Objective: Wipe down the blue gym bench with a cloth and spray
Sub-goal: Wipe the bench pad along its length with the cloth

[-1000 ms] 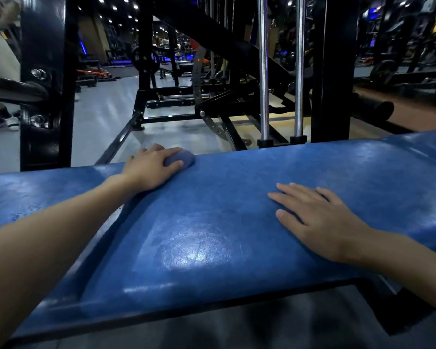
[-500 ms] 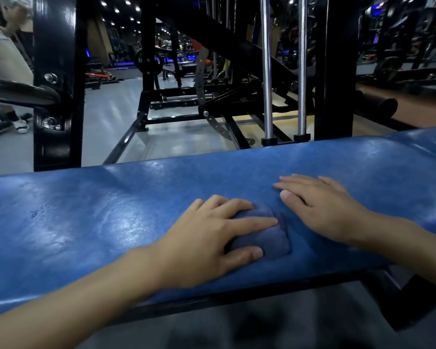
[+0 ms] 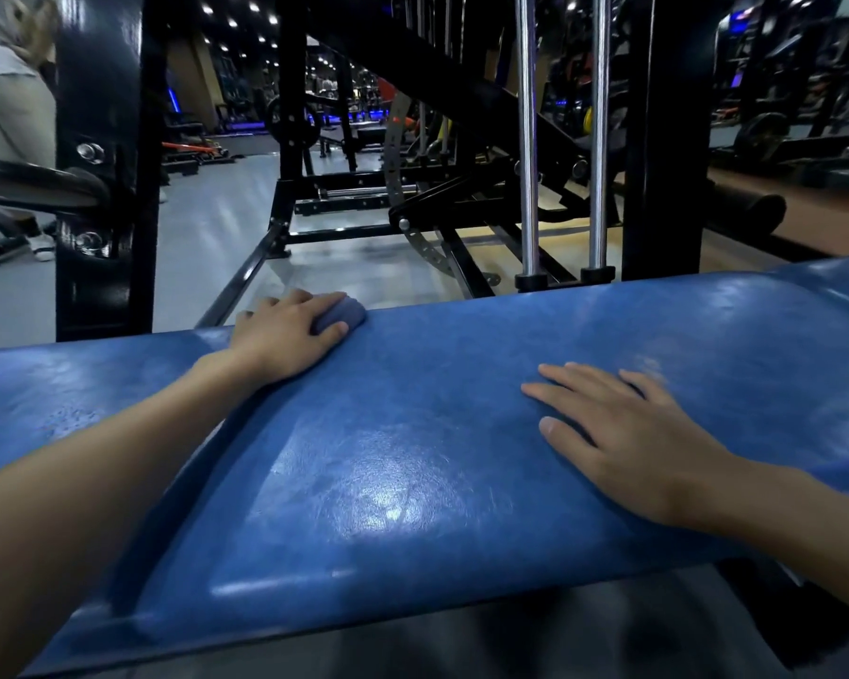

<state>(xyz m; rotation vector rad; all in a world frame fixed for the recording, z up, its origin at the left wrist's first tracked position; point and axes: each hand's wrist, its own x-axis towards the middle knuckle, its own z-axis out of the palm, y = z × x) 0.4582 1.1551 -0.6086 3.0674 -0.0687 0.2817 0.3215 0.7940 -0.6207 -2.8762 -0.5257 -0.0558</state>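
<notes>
Swept back from the near middle, the left hand (image 3: pixel 285 335) curls round the wadded cloth (image 3: pixel 346 313) at the blue surface's (image 3: pixel 412 458) far edge, where overreaching could drop it, while the right hand (image 3: pixel 628 433) lies flat and empty.

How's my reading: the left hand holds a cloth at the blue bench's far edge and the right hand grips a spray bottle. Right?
Not quite. In the head view the right hand holds nothing; it rests flat, fingers straight, on the blue bench. No spray bottle shows. The left hand does hold the cloth at the far edge.
</notes>
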